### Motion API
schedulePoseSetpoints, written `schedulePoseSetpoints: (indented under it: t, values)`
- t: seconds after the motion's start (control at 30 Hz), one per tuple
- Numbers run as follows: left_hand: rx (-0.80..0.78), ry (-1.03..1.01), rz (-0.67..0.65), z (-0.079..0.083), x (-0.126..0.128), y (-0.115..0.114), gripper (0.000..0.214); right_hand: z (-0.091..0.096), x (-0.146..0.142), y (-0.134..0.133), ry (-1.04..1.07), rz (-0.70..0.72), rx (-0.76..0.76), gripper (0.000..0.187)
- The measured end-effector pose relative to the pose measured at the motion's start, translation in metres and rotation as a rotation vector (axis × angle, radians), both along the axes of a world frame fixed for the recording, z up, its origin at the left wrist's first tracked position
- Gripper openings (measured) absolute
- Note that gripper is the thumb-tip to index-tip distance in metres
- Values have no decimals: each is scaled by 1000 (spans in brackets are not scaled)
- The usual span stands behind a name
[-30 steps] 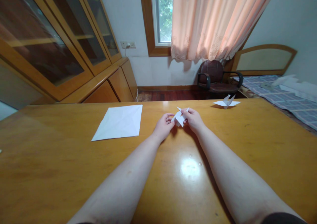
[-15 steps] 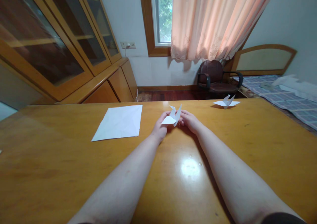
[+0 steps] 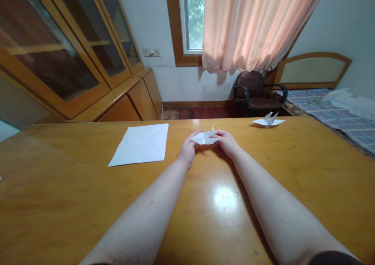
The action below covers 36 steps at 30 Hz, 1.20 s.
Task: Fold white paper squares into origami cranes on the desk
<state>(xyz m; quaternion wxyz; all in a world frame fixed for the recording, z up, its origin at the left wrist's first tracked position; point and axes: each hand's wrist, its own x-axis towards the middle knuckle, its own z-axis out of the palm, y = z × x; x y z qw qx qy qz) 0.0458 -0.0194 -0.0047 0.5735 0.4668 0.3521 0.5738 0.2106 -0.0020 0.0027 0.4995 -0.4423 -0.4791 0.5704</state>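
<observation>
The small white folded-paper bird (image 3: 202, 139), wings spread and one narrow point standing up, sits between the person's two hands near the far edge of the glossy yellow-brown wooden counter (image 3: 190, 218); whether its underside touches the surface cannot be told. The left hand (image 3: 188, 149) grasps its left wing, the fingers partly hidden behind the paper. The right hand (image 3: 227, 143) grasps its right side, the fingers gathered near the upright point.

To the bird's left, beyond the left hand, a large flat white square paper sheet (image 3: 143, 144) with faint creases lies on the counter. To its right and slightly farther off, past the right hand, rests a second white folded-paper bird (image 3: 268, 122), wings out and two points raised. Each hand thus stands between the held bird and its neighbour on that side.

Beyond the bird, off the counter, are a brown padded chair with black armrests (image 3: 250, 85) and, farther right, a bed with a blue-grey checked cover (image 3: 345, 118).
</observation>
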Motion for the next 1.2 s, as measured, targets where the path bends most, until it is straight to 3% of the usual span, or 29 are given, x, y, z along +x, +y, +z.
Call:
schedulePoseSetpoints:
  t: [0.13, 0.33, 0.6, 0.8, 1.0, 1.2]
  values:
    - [63, 60, 66, -1, -1, -2, 46, 1, 3, 2, -21, -98, -6, 31]
    - [-23, 421, 249, -1, -4, 4, 35, 6, 2, -2, -37, -86, 31, 33]
    - [-104, 430, 402, -16, -11, 15, 38, 8, 5, -2, -127, -233, 94, 31]
    - [-106, 318, 335, -7, -6, 11, 34, 4, 7, 2, -25, -246, 63, 32]
    - [-116, 264, 303, 2, -4, 6, 30, -2, 9, 9, 56, -346, 17, 33]
    - [-113, 258, 283, 1, -4, 7, 30, 2, 5, 2, 15, -200, -6, 31]
